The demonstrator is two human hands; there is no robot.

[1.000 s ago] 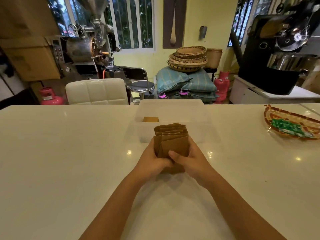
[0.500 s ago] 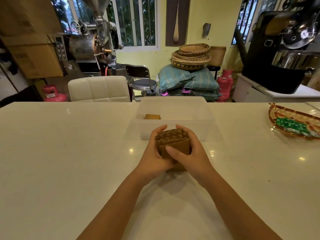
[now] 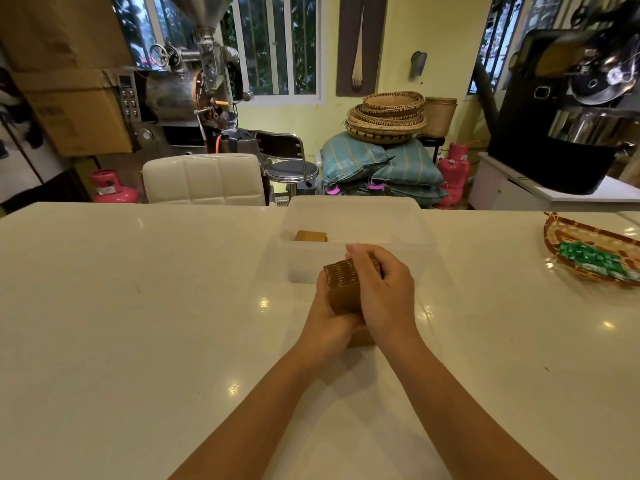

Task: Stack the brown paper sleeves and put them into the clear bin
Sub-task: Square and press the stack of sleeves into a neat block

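A stack of brown paper sleeves (image 3: 343,287) stands on edge on the white table, just in front of the clear bin (image 3: 356,209). My left hand (image 3: 327,323) grips the stack from the left and below. My right hand (image 3: 384,292) lies over its right side and top, fingers curled across the upper edges. Both hands hold the stack together. Inside the bin, at its left, lies another small pile of brown sleeves (image 3: 310,236). The bottom of the held stack is partly hidden by my hands.
A woven tray (image 3: 568,237) with green wrapped items sits at the table's right edge. A white padded chair (image 3: 202,180) stands behind the table's far edge, left of the bin. Machines, baskets and sacks fill the room beyond.
The fanned, uneven sleeves have been squared into a tight stack. My right hand moved up over its top and right side, and the stack shifted slightly toward the bin.
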